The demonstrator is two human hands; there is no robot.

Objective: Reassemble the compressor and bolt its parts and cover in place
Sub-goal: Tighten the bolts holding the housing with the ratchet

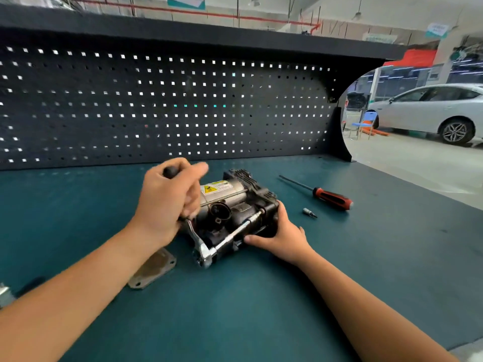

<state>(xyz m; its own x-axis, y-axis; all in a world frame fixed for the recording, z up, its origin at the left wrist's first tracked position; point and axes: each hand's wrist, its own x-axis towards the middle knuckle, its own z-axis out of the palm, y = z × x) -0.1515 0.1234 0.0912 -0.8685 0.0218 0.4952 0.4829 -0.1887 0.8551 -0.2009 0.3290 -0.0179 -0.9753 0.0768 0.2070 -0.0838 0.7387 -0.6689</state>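
At the middle of the worktop (261,309): the compressor (235,202) lies on the teal surface with its yellow warning label facing up, between my two hands.
Left hand (167,202): clenched around the handle of the ratchet (205,253). The black end of the handle sticks out above the fist. The hand looks a little blurred.
Right hand (283,235): grasping the near right end of the compressor, thumb up along the side and fingers on the front edge, so it holds the body steady.
Extension bar (235,232): runs from the ratchet head across the front of the compressor to a point just beside my right thumb. The bolt itself I cannot see.
Step in hand: I judge that I am turning a bolt into the body; the cover is not yet mounted.
Cover plate (154,267): a flat metal piece with corner holes, lying on the worktop under my left forearm, apart from the compressor.
Next move: it calls for short swings of the handle while the right hand resists the turning, keeping the bar straight on the bolt.
Other tools: a red and black screwdriver (332,197) and a small bit (309,212) lie to the right, apart from my right hand.
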